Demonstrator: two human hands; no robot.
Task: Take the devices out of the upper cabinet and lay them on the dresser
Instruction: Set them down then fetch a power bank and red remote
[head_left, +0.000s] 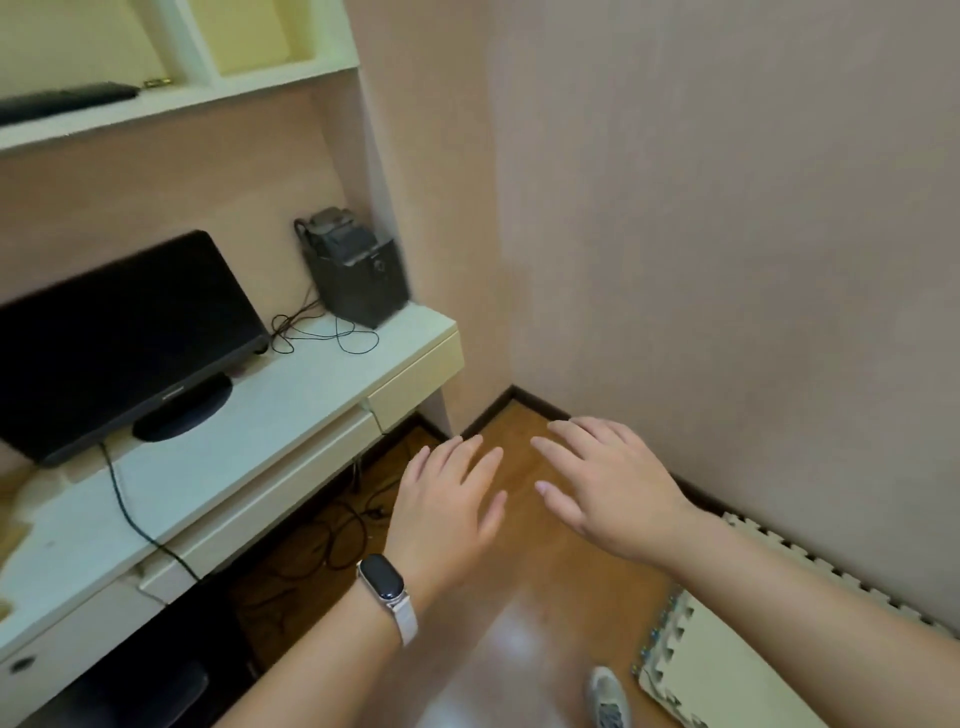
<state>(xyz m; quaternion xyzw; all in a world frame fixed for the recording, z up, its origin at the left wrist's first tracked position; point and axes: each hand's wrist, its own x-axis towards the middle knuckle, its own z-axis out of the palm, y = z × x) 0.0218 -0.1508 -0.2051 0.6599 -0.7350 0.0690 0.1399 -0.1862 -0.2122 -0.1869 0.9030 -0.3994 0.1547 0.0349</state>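
Note:
My left hand (447, 509) and my right hand (608, 488) hover palm-down over the wooden floor, fingers spread, holding nothing. A dark band sits on the left wrist. At the top left, a cream upper shelf unit (171, 104) holds a flat black device (62, 101) and a small brass-coloured object (156, 82). Below it, a white desk-like dresser (270, 415) carries a black monitor (119, 332) and a dark box-shaped device (358, 275) with thin black cables trailing from it.
The pink wall fills the right side and meets the floor at a dark skirting board (691, 488). Cream foam puzzle mats (727, 660) lie at the lower right beside a grey shoe (608, 696). Tangled cables (322, 540) lie under the desk.

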